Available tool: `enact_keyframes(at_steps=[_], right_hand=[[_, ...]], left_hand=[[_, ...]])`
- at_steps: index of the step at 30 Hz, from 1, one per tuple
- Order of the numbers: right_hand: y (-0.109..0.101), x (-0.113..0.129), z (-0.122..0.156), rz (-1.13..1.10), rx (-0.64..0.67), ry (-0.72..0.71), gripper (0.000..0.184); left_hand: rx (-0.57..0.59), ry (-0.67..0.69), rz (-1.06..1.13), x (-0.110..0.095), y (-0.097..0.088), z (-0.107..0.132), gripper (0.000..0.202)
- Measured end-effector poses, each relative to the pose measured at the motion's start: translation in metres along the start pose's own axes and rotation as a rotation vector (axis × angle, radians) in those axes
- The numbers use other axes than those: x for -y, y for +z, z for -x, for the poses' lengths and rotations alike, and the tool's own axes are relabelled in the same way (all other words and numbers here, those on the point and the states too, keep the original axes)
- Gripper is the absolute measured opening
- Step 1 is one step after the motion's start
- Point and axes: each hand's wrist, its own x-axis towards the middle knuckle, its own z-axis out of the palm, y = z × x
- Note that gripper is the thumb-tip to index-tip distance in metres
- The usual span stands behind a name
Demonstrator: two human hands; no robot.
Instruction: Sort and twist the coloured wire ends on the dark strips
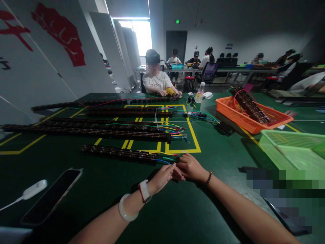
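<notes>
My left grip (164, 177) against my right grip (191, 166), beside the dark bundle (116, 154), openness and hold I can't tell

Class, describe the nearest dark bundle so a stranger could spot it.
On the green table, find the left hand and right hand. The dark bundle stretches leftward from near them, wires toward them. All other bundles lie farther back.

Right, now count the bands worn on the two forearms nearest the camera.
3: a striped wrist strap near the left hand, a white bangle farther up that arm, and a dark beaded bracelet near the right hand.
</notes>
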Motion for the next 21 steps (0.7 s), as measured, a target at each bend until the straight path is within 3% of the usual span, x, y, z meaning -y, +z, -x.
enact_keyframes(at_steps=[5,9,12,14,16,19,21], right_hand=[[-0.002,-0.002,-0.002,-0.28,-0.198,0.375,0.03],[0.0,-0.016,-0.003,-0.496,-0.237,0.631,0.034],[0.002,-0.025,-0.002,-0.586,-0.249,0.735,0.036],[0.004,-0.028,-0.002,-0.625,-0.252,0.766,0.036],[0.005,-0.029,-0.001,-0.652,-0.236,0.778,0.036],[0.006,-0.028,-0.001,-0.661,-0.194,0.767,0.034],[0.006,-0.027,0.0,-0.657,-0.176,0.756,0.033]], left_hand=[[0.033,0.002,-0.235,0.002,0.004,0.003,0.051],[0.094,0.052,-0.549,-0.004,0.015,0.014,0.047],[0.069,0.083,-0.62,-0.013,0.017,0.023,0.043],[-0.04,0.136,-0.647,-0.021,0.009,0.028,0.039],[-0.227,0.232,-0.688,-0.028,-0.009,0.034,0.033],[-0.61,0.423,-0.786,-0.036,-0.05,0.045,0.024],[-0.87,0.52,-0.896,-0.038,-0.083,0.054,0.03]])
